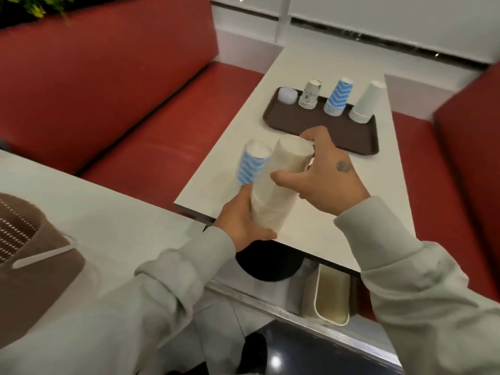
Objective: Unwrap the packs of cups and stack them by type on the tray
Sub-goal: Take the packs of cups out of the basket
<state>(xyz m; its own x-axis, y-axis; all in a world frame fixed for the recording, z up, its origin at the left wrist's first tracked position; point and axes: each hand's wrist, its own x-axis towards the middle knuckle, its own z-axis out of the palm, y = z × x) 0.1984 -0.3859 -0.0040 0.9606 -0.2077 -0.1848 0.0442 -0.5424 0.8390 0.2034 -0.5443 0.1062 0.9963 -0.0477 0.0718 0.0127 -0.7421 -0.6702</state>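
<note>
Blue-chevron cups (253, 165) stood on the bench (389, 180) just left of the plain white pack (281, 182), whose base the left hand (240, 223) gripped and whose top the right hand (324, 174) curled around, before the tray (311, 123).

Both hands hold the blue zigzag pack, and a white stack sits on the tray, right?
No: in the head view the left hand and right hand hold the plain white pack; the blue zigzag pack is beside it. The white stack does sit on the tray.
</note>
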